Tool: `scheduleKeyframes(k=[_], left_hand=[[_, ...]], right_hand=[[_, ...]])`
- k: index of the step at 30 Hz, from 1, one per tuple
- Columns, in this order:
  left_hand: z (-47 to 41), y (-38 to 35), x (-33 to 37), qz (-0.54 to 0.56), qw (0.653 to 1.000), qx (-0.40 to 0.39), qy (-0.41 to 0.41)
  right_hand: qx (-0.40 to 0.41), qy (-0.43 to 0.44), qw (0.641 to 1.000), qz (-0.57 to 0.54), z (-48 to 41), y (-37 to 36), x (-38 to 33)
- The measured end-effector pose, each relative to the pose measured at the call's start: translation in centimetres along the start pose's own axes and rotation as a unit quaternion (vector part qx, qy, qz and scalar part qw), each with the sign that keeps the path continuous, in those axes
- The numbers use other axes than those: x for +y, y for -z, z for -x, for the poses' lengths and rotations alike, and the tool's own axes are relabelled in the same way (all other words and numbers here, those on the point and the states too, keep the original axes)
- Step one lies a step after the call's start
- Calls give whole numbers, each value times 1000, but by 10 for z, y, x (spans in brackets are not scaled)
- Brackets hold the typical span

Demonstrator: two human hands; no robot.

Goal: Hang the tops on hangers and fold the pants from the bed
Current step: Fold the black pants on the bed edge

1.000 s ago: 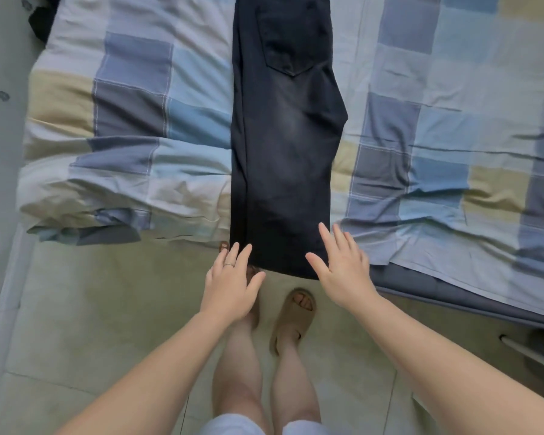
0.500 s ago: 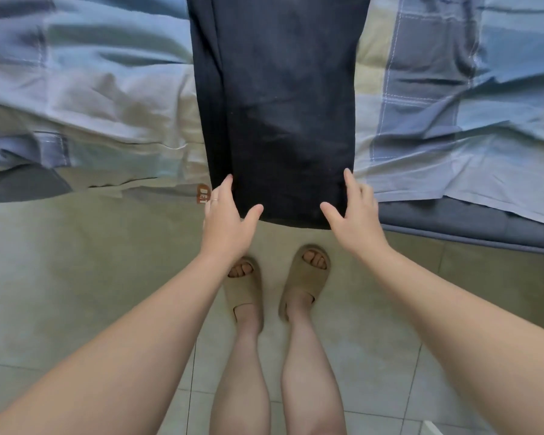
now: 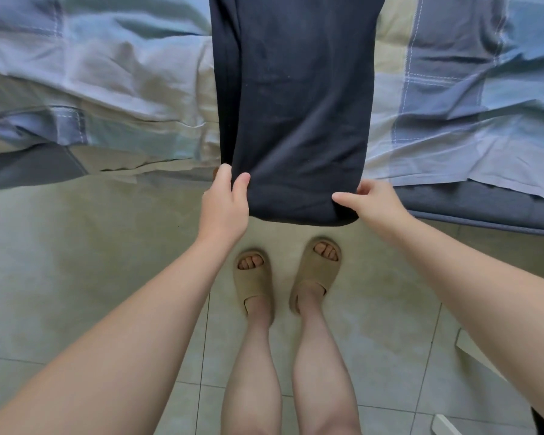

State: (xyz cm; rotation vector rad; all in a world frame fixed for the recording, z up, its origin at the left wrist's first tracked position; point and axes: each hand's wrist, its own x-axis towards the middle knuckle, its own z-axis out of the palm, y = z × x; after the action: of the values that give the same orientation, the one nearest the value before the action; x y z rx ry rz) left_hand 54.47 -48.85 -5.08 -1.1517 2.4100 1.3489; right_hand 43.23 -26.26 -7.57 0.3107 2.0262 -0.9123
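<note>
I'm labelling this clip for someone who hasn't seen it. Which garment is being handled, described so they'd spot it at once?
Find the bed under its blue, grey and cream checked sheet. Across it lie dark pants, the near end hanging over the edge, left hand and right hand each with a grip on a corner. They are the only plain, near-black cloth there.

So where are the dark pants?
In the head view, the dark pants lie top centre on the checked bed sheet, their hem hanging over the bed's edge above the sandals, with the left hand and right hand gripping its corners.
</note>
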Motion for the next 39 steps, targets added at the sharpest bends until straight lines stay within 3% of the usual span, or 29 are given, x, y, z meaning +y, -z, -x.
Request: scheduleKeyframes(k=[3, 7, 9, 12, 16, 20, 26, 30, 39], left_hand=[[-6, 10, -4, -40, 999, 20, 18], [-24, -1, -6, -71, 994, 54, 59], [-30, -7, -8, -55, 993, 64, 83], [-30, -12, -14, 9, 993, 59, 105], [-17, -6, -20, 73, 989, -4, 130], [-6, 13, -20, 33, 983, -127, 131], [31, 51, 7, -5, 965, -212, 153], [73, 84, 19, 40, 960, -245, 126], [170, 171, 53, 114, 957, -234, 131]], right_hand=[[-11, 15, 1000, 5, 7, -10, -2], [45, 17, 999, 17, 1, -23, -6], [66, 12, 998, -17, -1, -25, -5], [28, -10, 995, -98, -7, -21, -5], [-40, -2, 988, -147, -9, -17, -4], [-74, -23, 981, -176, 7, -14, -3], [-110, -27, 985, -128, 70, 4, 0], [-95, -30, 990, -101, 132, 12, -7], [-41, -21, 987, -155, 275, 11, -44]])
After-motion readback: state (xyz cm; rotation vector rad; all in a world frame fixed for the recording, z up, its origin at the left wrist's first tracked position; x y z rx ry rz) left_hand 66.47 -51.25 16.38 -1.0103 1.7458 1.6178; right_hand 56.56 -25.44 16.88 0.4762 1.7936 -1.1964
